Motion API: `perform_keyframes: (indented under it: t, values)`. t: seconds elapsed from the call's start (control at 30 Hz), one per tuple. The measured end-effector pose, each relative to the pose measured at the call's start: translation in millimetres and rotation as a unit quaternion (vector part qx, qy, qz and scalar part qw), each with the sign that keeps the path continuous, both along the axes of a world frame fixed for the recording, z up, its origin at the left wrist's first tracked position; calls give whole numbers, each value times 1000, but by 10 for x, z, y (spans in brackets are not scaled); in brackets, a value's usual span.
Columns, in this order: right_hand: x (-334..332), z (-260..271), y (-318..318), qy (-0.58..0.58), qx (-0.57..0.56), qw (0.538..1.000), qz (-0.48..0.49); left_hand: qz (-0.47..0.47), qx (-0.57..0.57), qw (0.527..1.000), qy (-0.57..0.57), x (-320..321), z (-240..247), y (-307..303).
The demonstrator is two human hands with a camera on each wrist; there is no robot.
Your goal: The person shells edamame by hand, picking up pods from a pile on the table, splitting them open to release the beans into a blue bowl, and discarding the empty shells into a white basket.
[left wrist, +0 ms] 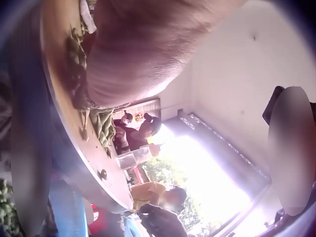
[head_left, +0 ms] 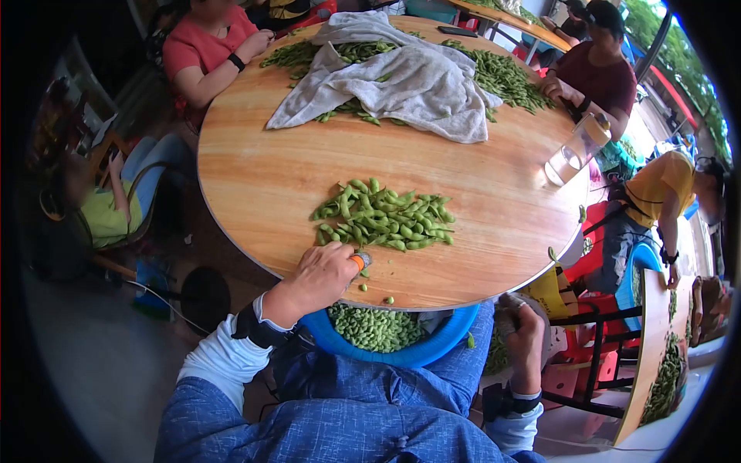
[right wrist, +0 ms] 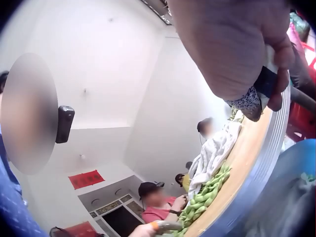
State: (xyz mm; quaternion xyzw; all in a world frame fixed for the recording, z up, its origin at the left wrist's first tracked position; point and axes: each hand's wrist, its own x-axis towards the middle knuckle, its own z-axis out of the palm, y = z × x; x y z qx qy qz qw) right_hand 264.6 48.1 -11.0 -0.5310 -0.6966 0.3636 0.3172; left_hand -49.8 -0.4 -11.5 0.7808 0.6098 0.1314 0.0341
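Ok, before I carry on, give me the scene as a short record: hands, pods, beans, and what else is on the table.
left hand: at the near left side of the pod pile, orange band on it; grip unclear
right hand: off the near right edge of the table, fingers curled; hold unclear
pod pile: green, on the table, in front of the person
loose beans: on the table, between pile and near edge
blue basin: below the near edge, shelled beans inside
towel: partly covering more pods, far side
bottle: right side
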Motion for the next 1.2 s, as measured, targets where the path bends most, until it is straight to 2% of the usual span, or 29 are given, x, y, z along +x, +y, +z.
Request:
perform_keyframes:
  t: [0.03,0.1,0.17,0.23,0.3,0.4,0.43,0.47,0.57,0.67,0.77,0.87,0.9,0.97,1.07,1.17,1.2]
  values:
    - [-60,-19,-17,-3,15,1000,19,1,2,1000,-6,9,-29,20]
    - [-241,-22,-71,66,-30,996,59,5,5,1000,-16,41,-77,50]
    - [-429,-26,-101,161,-129,972,109,-10,24,994,-109,141,-71,45]
    - [-580,-19,-98,184,-163,955,163,-2,5,980,-198,253,-32,30]
    - [-752,-29,-80,285,-241,910,179,33,-55,958,-280,362,52,-17]
    - [-900,-6,-35,327,-305,872,199,14,-71,914,-400,476,-6,-58]
    - [-923,-11,-39,346,-296,869,195,6,-76,898,-433,477,-29,-63]
    - [-937,-18,-49,365,-286,865,191,-6,-78,916,-392,442,-53,-61]
    - [-903,-5,-39,396,-281,851,200,3,-137,927,-350,414,126,-11]
    - [-881,28,-34,407,-261,849,216,-106,-246,802,-534,404,-55,31]
    - [-849,23,-41,403,-255,853,209,-68,-348,688,-634,452,36,-12]
    - [-876,101,-65,381,-232,879,168,-45,-275,655,-703,459,-70,-60]
    - [-885,143,-76,370,-219,890,149,-35,-275,655,-703,457,-85,-72]
    - [-842,171,-87,353,-278,876,176,-15,-275,655,-703,454,-107,-97]
    - [-832,120,-108,344,-312,862,203,-26,-220,725,-652,505,-126,-100]
    - [-829,53,-108,344,-319,857,213,-11,-225,772,-595,500,-122,-121]
    - [-826,45,-106,344,-322,855,215,-17,-228,770,-596,501,-109,-120]
